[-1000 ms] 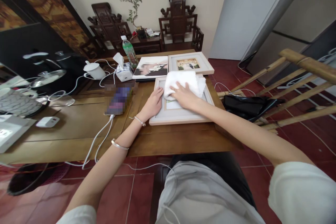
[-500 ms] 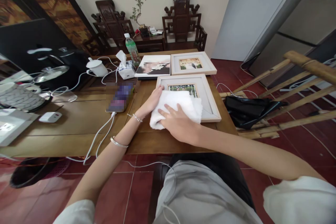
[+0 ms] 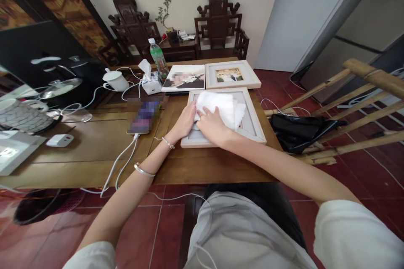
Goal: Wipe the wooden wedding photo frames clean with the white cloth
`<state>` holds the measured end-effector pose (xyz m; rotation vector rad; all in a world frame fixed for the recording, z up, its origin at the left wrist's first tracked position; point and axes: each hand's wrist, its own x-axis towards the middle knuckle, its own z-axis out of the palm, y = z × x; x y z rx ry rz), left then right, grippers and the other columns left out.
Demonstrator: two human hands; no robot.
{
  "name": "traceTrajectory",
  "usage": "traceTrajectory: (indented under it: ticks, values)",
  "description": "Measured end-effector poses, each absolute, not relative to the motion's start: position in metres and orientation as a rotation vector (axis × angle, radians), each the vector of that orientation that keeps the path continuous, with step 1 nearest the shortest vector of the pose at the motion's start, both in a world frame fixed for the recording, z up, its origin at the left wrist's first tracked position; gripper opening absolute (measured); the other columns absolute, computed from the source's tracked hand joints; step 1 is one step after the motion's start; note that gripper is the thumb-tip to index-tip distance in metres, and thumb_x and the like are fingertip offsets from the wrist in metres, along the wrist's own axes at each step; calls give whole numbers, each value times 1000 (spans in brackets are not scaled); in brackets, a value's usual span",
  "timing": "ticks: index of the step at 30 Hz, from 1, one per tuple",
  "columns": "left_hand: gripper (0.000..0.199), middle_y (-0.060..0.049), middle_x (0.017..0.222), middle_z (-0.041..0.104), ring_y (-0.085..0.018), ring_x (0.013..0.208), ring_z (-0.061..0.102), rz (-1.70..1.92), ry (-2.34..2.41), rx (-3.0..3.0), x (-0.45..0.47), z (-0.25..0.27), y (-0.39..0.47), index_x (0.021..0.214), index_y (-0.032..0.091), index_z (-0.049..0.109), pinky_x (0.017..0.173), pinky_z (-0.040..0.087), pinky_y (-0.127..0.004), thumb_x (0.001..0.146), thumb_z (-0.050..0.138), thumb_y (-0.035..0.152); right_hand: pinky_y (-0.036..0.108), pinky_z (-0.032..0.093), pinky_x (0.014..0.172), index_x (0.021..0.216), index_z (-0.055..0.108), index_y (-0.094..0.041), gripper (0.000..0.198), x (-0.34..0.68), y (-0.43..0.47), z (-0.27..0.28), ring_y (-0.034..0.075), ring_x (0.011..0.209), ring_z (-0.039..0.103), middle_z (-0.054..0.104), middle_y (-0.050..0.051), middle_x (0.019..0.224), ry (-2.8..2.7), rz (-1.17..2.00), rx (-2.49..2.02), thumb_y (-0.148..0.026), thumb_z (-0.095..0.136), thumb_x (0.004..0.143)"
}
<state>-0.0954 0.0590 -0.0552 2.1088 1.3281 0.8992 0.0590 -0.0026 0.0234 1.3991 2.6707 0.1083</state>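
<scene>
A folded white cloth [image 3: 217, 105] lies over the middle of a pale wooden picture frame [image 3: 259, 132], covering the picture inside it. My right hand [image 3: 212, 125] presses down on the lower part of the cloth, its fingers bent over the fabric. At the frame's left side, my left hand [image 3: 186, 121] holds the edge with its fingers close together, just beside the cloth. Behind are a second framed picture [image 3: 249, 77] and a white-edged photo panel [image 3: 184, 77], both lying flat.
Left of the frame lies a phone [image 3: 143, 117] with a white cable. A tissue box [image 3: 152, 83], a green-labelled bottle [image 3: 158, 56], a lidded white cup [image 3: 115, 80] and a patterned kettle [image 3: 25, 114] stand farther left. A bamboo rack [image 3: 356, 113] is at the right.
My right hand has pushed the cloth away from me, up across the frame, uncovering the frame's near edge. My left hand stays at the left side, slightly lower.
</scene>
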Motion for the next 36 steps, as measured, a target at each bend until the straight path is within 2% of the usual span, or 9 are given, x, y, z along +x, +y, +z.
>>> traceTrajectory:
  ticks: [4,9,13,18,21,24,27,30,36]
  values:
    - [77,-17,165,38,-27,156,29,854,1325,2162,-97,-56,57,155,11,41,130,19,-44,106,9,61,64,45,107,116,76,-17,33,64,-31,31,39,139,48,59,18,147,2733,-24,1163,-7,65,86]
    - [69,-19,158,48,-30,155,32,894,1296,2279,-94,-59,55,149,12,48,129,22,-50,108,16,58,51,46,109,121,72,-15,40,80,-37,32,32,141,50,65,17,140,2801,0,1122,0,56,88]
    - [62,-20,159,46,-29,154,35,954,1234,2296,-93,-58,55,151,12,46,128,26,-50,109,20,50,57,35,117,122,72,-16,41,84,-11,27,33,150,39,61,14,147,2803,91,1134,0,53,90]
    - [57,-18,161,44,-29,153,36,914,1358,2286,-95,-60,57,154,11,43,128,25,-50,106,33,41,62,31,119,123,74,-17,46,90,40,26,36,152,34,53,11,156,2789,259,1255,1,45,92]
    - [52,-15,154,54,-30,151,40,897,1360,2362,-95,-59,59,146,12,54,126,31,-50,97,45,26,64,28,121,125,74,-15,47,89,68,30,38,154,28,44,12,162,2810,385,1466,0,42,93]
    - [49,-8,140,67,-28,141,54,942,1332,2390,-96,-54,58,133,18,69,122,39,-49,89,46,14,60,24,124,131,70,-13,49,78,87,27,35,157,21,33,11,168,2856,442,1536,-5,36,98]
    - [54,-4,132,73,-25,128,65,988,1268,2378,-95,-49,55,121,21,76,118,46,-46,83,43,5,55,21,126,131,71,-15,47,64,98,16,32,158,21,35,8,168,2853,375,1404,-12,34,101]
    - [57,-1,128,75,-23,125,68,1008,1233,2353,-94,-47,52,112,24,80,117,47,-44,78,41,0,56,24,124,132,71,-16,46,59,103,6,33,156,24,38,10,166,2803,350,1388,-12,40,99]
    - [58,-3,126,75,-23,123,69,1026,1240,2348,-94,-51,53,110,21,81,117,48,-44,76,41,-3,64,26,119,133,71,-25,51,94,108,3,38,153,30,47,9,160,2738,425,1419,-6,52,90]
